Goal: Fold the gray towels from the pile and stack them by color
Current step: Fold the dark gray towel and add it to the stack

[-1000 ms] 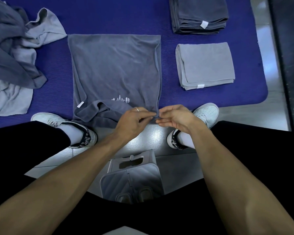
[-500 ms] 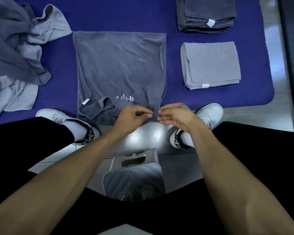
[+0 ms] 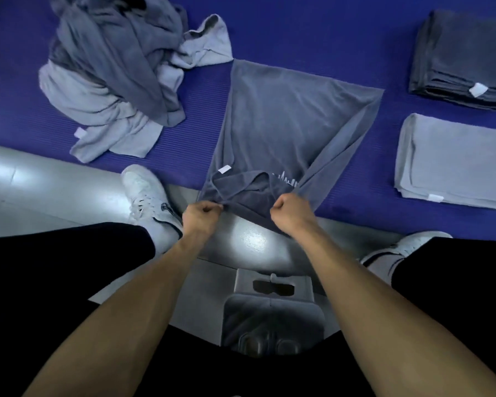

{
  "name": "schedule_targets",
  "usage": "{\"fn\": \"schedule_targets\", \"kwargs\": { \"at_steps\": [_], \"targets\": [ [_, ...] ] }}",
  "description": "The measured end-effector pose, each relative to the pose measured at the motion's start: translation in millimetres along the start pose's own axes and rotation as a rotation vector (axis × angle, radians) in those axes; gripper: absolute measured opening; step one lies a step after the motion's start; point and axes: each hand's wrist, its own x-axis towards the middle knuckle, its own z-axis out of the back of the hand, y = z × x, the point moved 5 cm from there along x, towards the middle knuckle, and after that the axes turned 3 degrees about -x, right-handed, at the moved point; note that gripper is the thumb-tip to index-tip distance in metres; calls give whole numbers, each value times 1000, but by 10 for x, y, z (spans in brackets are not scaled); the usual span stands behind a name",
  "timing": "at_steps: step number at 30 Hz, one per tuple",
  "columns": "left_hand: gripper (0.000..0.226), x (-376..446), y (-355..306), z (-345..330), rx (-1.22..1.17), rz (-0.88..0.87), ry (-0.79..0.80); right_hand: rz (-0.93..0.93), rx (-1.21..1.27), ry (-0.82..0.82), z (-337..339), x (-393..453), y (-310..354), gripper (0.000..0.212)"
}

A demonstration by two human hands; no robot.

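Observation:
A mid-gray towel (image 3: 287, 124) with a small white skyline print lies spread on the blue mat (image 3: 298, 32), its near edge bunched over the mat's edge. My left hand (image 3: 202, 216) grips the near edge at the left. My right hand (image 3: 291, 212) grips the same edge further right, and the towel's right side is pulled taut toward it. The unfolded pile (image 3: 118, 70) of mixed gray towels sits at the upper left. At the far right lie a dark gray folded stack (image 3: 464, 58) and a light gray folded towel (image 3: 453, 161).
My white shoes (image 3: 145, 193) rest on the shiny gray floor (image 3: 40, 190) either side of the towel's near edge. A gray plastic stool (image 3: 272, 313) stands between my legs.
My hands, together at the towel's near right corner before, have spread apart along the near edge. The view has swung to the left, bringing the pile closer to the middle.

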Motion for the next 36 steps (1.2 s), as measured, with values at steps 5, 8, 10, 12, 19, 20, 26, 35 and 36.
{"fn": "schedule_targets", "kwargs": {
  "at_steps": [5,8,10,12,19,20,26,35,36],
  "targets": [
    [9,151,-22,1,-18,-1,-72,-34,-34,-33,-101,99,35,18],
    [24,229,-119,-146,31,-64,-17,-62,-19,-61,-124,137,14,18],
    [36,310,-84,-250,-27,-4,7,-60,-22,-56,-153,141,8,18],
    [27,393,11,-287,-150,120,-14,-55,-36,-35,-185,152,-2,20],
    [10,421,543,-121,-539,430,-116,-91,-45,-13,-272,274,14,24],
    [8,405,560,-102,-556,432,-132,-96,-42,-16,-283,288,24,24],
    [13,418,589,-54,-496,370,-287,-88,-42,-19,-329,311,105,22],
    [22,463,625,11,-328,317,-286,-88,404,-49,-261,300,6,24],
    [21,460,636,11,-309,318,-293,-123,447,-38,-251,296,-12,25]
  ]
}}
